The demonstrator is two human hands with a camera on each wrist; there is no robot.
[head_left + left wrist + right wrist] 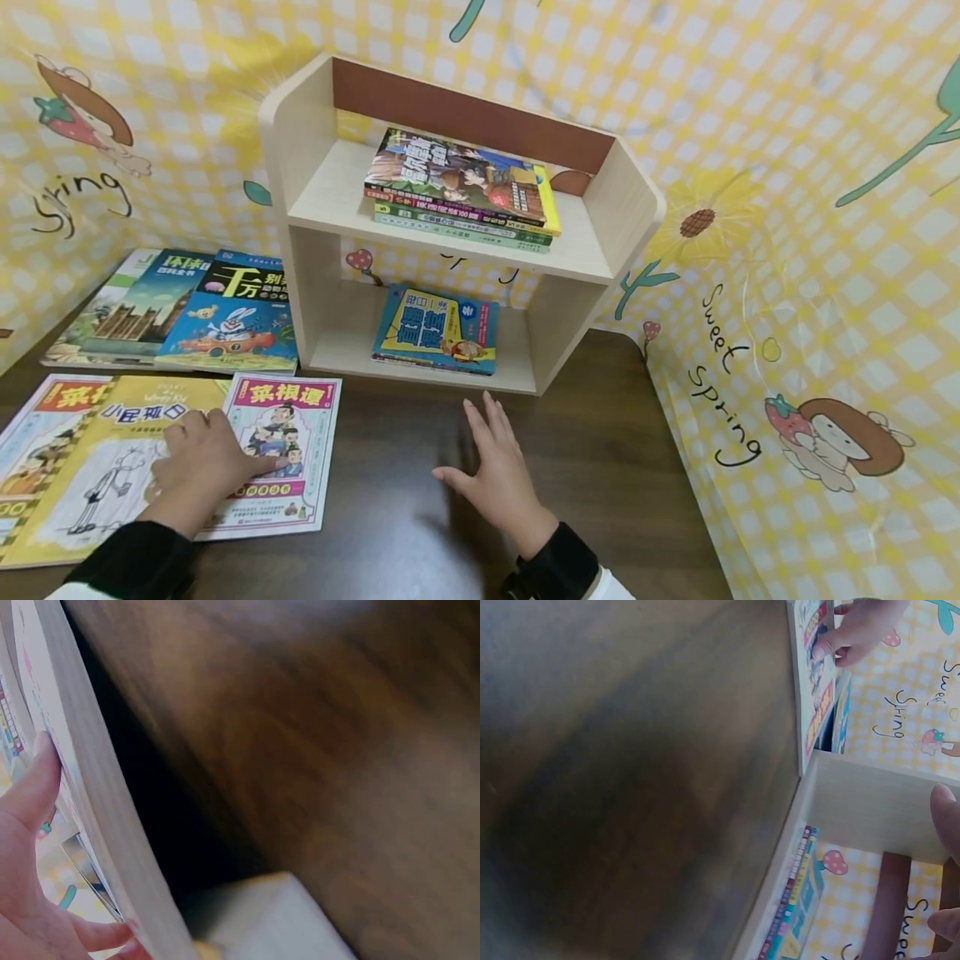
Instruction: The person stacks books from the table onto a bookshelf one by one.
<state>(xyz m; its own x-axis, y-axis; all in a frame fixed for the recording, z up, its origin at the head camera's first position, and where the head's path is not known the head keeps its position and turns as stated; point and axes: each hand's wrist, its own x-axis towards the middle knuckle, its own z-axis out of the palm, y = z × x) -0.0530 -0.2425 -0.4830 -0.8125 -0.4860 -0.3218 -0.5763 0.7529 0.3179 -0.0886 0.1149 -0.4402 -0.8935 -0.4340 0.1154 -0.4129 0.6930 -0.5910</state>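
Note:
My left hand (198, 467) rests on magazines at the front left, its thumb on a pink-and-white comic book (309, 467) and its fingers over a yellow book (97, 467) with a line-drawn figure. In the left wrist view the thumb touches the cover beside a thick pale page edge (112, 795). A third book (33, 475) with a red title lies partly under the yellow one. With fingers spread and nothing held, my right hand (495, 471) hovers over the table before a pale wooden bookshelf (318, 175).
On the shelf's upper board lies a stack of books (457, 179); blue-and-yellow books (435, 329) lie on the lower board. Left of the shelf are a blue rabbit-cover book (232, 325) and others. A yellow checked cloth (817, 333) surrounds the dark wooden table (390, 483).

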